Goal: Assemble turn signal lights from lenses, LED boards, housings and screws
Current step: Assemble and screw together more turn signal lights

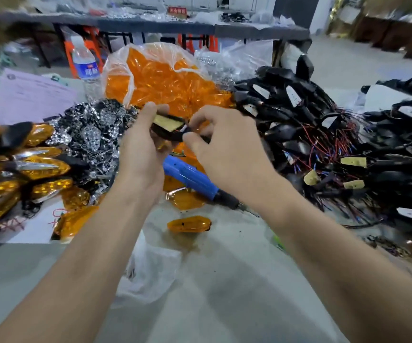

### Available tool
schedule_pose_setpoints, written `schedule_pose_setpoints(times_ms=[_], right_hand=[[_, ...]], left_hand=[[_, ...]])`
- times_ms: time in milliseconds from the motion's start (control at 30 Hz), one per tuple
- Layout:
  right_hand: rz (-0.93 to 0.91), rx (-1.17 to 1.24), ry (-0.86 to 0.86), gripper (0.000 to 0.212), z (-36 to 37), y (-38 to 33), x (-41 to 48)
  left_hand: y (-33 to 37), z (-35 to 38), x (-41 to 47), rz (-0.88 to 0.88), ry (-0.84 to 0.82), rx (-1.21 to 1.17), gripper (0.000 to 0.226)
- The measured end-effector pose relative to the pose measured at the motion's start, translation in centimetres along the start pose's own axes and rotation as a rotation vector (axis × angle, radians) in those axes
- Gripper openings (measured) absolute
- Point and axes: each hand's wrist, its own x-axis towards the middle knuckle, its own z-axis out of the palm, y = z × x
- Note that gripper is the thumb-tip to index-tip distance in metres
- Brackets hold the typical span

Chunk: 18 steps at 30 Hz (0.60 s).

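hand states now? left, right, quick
Left hand: holds a black housing with an LED board seated in it.
Right hand: pinches one end of the same housing; finer detail is blurred.

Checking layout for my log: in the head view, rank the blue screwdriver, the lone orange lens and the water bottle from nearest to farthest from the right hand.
1. Blue screwdriver, lying just below the right hand.
2. Lone orange lens, nearer the person, centre.
3. Water bottle, far back left.
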Motion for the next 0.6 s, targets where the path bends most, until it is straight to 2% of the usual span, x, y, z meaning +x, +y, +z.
schedule_pose_setpoints(times_ms=[100, 200, 300, 367, 433, 533, 600], right_hand=[[0.108, 0.045, -0.087, 0.013, 2.4, -0.6, -0.6], [0.200, 0.126, -0.215, 0.021, 4.6, -0.2, -2.0], [0.248, 0.051, -0.132, 0.035, 5.9, 0.9, -2.4], [0.293, 0.106, -0.010, 0.024, 6.5, 1.6, -2.2], [0.332, 0.242, 0.010, 0.005, 7.4, 1.8, -1.9], [0.351, 0.498, -0.099, 0.025, 9.4, 2.0, -1.7], [0.359, 0.539, -0.147, 0.036, 10.5, 2.2, -1.4]], left_hand=[[-0.9, -1.2, -0.2, -0.103, 0.000, -0.181, 0.016], [-1.6, -3.5, 0.2, -0.179, 0.044, -0.048, 0.026], [-2.3, -5.8, 0.5, -0.208, -0.005, 0.039, 0.033], [-2.8, -6.7, 0.6, -0.214, -0.062, 0.064, 0.046], [-3.4, -7.1, 0.5, -0.190, -0.081, 0.087, 0.051], [-4.2, -7.3, 0.4, -0.206, 0.021, 0.101, 0.039], [-4.9, -7.4, 0.6, -0.184, 0.084, 0.185, 0.039]])
